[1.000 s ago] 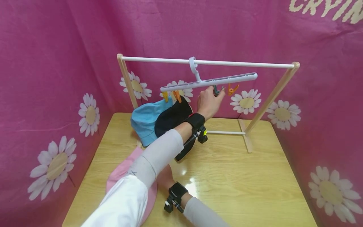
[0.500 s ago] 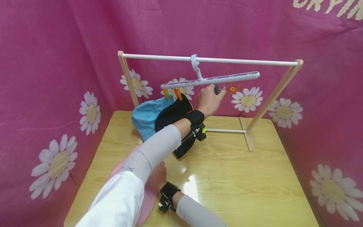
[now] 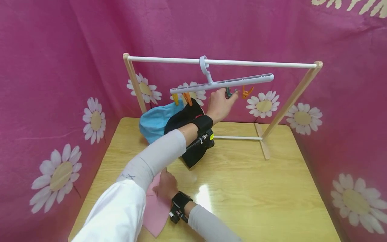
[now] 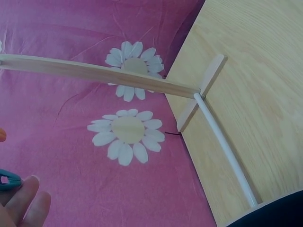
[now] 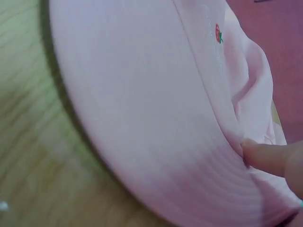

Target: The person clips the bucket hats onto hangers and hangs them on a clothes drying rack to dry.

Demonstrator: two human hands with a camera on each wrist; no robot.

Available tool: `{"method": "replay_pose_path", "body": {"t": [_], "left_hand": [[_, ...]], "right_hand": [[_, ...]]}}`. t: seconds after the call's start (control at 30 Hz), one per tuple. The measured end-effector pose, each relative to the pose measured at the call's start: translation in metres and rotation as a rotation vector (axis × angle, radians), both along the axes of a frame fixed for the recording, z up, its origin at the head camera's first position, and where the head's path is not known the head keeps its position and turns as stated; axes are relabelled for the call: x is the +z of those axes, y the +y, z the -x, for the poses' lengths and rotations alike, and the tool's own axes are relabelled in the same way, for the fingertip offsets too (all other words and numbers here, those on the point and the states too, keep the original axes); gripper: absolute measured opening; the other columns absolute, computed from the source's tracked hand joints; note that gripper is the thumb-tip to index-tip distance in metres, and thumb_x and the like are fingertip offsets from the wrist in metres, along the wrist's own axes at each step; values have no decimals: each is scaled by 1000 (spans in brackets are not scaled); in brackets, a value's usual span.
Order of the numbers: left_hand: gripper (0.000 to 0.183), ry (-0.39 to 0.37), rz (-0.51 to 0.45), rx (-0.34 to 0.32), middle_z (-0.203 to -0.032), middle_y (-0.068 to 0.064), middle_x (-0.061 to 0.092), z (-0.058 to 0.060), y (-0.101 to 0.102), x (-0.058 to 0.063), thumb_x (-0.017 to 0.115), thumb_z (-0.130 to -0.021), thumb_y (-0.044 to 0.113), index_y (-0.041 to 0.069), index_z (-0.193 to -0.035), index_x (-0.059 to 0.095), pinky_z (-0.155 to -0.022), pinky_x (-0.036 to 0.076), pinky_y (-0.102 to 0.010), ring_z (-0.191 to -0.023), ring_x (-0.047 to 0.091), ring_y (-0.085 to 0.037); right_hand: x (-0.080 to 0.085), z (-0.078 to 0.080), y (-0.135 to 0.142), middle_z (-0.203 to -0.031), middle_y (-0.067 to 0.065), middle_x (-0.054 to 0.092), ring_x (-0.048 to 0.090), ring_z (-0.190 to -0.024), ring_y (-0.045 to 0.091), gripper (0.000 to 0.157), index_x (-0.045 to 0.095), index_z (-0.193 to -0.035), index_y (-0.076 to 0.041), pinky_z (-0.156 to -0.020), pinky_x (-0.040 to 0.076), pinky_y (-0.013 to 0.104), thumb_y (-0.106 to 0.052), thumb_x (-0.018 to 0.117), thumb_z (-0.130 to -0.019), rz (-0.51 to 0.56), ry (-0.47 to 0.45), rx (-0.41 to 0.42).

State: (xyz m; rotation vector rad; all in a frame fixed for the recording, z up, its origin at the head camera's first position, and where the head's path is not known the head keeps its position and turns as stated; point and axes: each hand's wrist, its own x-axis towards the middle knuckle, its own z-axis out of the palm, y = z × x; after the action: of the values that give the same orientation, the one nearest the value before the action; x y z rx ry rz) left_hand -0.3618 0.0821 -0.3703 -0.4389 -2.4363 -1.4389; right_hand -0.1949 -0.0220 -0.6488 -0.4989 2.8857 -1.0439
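My left hand (image 3: 219, 106) is raised under the grey hanger (image 3: 242, 81) and pinches a dark green clip (image 3: 228, 93), also seen at the edge of the left wrist view. Low on the table, my right hand (image 3: 167, 186) holds a pink cap (image 3: 155, 215) near where brim meets crown. The right wrist view shows one digit (image 5: 270, 158) against that seam, with a small strawberry on the crown. My left forearm hides part of the cap. A light blue hat (image 3: 157, 121) and a black cap (image 3: 195, 156) hang from the hanger's left half.
A yellow clip (image 3: 175, 98) and an orange clip (image 3: 187, 98) sit above the hung hats. Another orange clip (image 3: 246, 92) dangles right of my left hand. The hanger hooks over a rack's white bar (image 3: 260, 64), whose wooden legs (image 3: 294, 97) stand on the table (image 3: 257, 195).
My right hand has shifted slightly left and turned the pink cap, its brim swinging out toward the right and front. The left hand stays at the green clip.
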Motion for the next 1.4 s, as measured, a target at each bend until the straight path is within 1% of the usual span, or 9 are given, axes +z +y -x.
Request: {"method": "replay_pose_path", "body": {"t": [0.13,0.23,0.4,0.53,0.7,0.83,1.0,1.27,1.4], "left_hand": [[38,1,5,4,-70,2,55,1,-5,2,62,-105,42,13,-81,54,-63,36,-26,-66,52,-14],[38,-13,-6,-13,-70,1,53,1,-8,3,62,-105,41,12,-82,54,-62,35,-26,-66,50,-14],[38,-14,-26,-47,-69,1,49,0,-10,4,61,-106,40,11,-82,53,-60,33,-25,-64,49,-15],[40,-8,-42,-59,-67,1,49,-1,-10,7,62,-106,40,11,-81,52,-60,33,-25,-63,49,-16],[39,-13,-63,-65,-71,-4,53,-1,-10,8,62,-106,40,10,-82,53,-61,34,-25,-64,50,-16],[37,-18,-75,-60,-74,-5,56,0,-10,7,63,-106,39,11,-83,54,-62,35,-25,-65,49,-15],[38,-12,-72,-51,-73,-2,55,1,-9,5,63,-105,41,12,-82,54,-62,35,-25,-66,49,-14],[38,2,-77,-32,-69,2,52,-2,-9,5,62,-105,42,13,-81,55,-60,33,-25,-64,47,-13],[40,6,-83,-24,-67,1,48,-2,-10,4,61,-106,40,12,-79,54,-59,30,-26,-62,45,-15]], "right_hand": [[4,2,4,-84,15,70,70,-77,32,64,48,-124,-4,-61,50,38,-10,89,-75,46,-38,23],[3,6,10,-86,13,68,67,-77,28,55,48,-123,-6,-64,47,36,-6,83,-81,99,-123,65],[1,13,27,-91,9,64,56,-79,18,44,47,-131,-12,-70,46,31,-5,66,-92,198,-224,165],[3,14,43,-96,10,66,57,-84,16,44,47,-137,-12,-78,49,30,-5,61,-96,307,-252,234],[5,12,60,-117,12,70,63,-98,14,47,49,-142,-13,-89,50,30,-4,63,-98,451,-340,207],[8,12,74,-121,17,68,64,-101,18,48,48,-143,-12,-86,52,30,-2,64,-99,564,-381,181],[15,14,92,-128,25,64,64,-108,23,50,40,-146,-5,-88,53,27,4,59,-100,685,-410,208],[31,22,126,-139,20,56,55,-122,25,48,41,-145,-6,-105,43,32,-2,61,-102,649,-337,169],[42,26,143,-131,25,60,62,-111,25,48,39,-146,-7,-94,51,35,0,59,-103,692,-361,153]]}}
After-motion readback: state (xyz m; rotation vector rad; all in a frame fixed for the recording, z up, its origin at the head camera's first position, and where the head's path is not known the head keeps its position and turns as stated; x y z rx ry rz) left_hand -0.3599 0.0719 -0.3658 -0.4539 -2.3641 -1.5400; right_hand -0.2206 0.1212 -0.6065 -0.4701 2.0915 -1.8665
